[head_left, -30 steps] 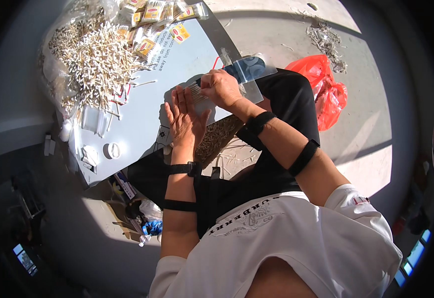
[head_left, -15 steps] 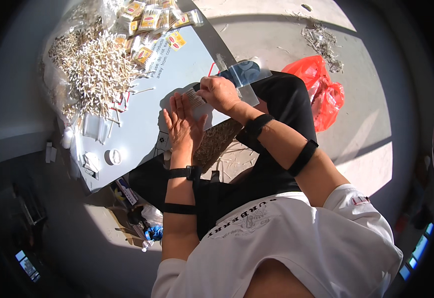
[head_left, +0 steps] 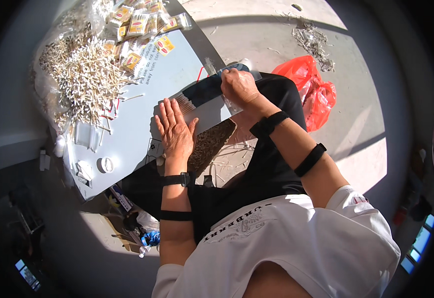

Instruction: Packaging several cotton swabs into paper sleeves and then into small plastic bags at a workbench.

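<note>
My left hand (head_left: 176,134) lies flat on the grey tabletop (head_left: 132,111) with its fingers stretched out. Beside its fingertips is a neat row of cotton swabs (head_left: 184,103). Over the table's right edge, my right hand (head_left: 239,88) is closed with the fingers curled under; what they hold, if anything, is hidden. Clear plastic film (head_left: 233,105) shows just below that hand. A large heap of loose cotton swabs (head_left: 85,74) spills from a clear plastic bag (head_left: 43,94) at the left.
Filled swab packets (head_left: 138,24) with yellow labels lie at the far side. A white ring (head_left: 106,165) and a clear plastic container (head_left: 85,134) sit near the left edge. Below the table is a swab-filled box (head_left: 209,146). A red plastic bag (head_left: 321,99) rests on the floor.
My right hand has moved right and slightly away, off the row of cotton swabs. The swab row now shows more fully beside my left hand, which stays flat. The view has shifted slightly.
</note>
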Tool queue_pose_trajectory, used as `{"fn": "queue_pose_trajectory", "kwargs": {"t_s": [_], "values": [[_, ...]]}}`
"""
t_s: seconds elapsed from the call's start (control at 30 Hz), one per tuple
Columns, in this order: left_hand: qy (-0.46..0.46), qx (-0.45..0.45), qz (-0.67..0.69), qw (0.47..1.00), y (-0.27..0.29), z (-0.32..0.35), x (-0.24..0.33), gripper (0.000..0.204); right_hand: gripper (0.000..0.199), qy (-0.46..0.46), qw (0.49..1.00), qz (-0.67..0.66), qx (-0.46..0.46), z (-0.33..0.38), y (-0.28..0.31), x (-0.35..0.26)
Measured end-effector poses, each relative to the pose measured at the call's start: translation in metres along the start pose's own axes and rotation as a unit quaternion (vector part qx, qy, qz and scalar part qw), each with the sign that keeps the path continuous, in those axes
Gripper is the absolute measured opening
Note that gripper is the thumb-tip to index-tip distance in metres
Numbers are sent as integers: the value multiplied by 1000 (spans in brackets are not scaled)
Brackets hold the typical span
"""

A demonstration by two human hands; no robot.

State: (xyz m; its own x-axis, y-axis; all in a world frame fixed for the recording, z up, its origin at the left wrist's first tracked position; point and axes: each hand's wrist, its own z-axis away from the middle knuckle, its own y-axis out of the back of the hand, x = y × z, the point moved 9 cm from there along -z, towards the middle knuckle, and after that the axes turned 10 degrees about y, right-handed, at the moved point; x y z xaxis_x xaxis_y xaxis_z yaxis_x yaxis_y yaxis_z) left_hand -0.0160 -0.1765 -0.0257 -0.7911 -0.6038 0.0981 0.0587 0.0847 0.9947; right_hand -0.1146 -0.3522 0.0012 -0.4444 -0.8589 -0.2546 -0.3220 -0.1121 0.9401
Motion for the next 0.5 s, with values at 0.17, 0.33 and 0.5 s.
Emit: {"fn": "queue_pose_trajectory", "kwargs": {"t_s": [0.17,0.33,0.5], "values": [[-21,-9,23,999,2,-4,13,75,15,-27,998,-48,11,-3,-2,11],[-34,-16,4,999,0,-12,29,75,14,-53,993,-99,25,-1,0,21],[-33,-4,7,999,-1,-21,51,77,15,-107,983,-148,-22,0,-7,30]]}}
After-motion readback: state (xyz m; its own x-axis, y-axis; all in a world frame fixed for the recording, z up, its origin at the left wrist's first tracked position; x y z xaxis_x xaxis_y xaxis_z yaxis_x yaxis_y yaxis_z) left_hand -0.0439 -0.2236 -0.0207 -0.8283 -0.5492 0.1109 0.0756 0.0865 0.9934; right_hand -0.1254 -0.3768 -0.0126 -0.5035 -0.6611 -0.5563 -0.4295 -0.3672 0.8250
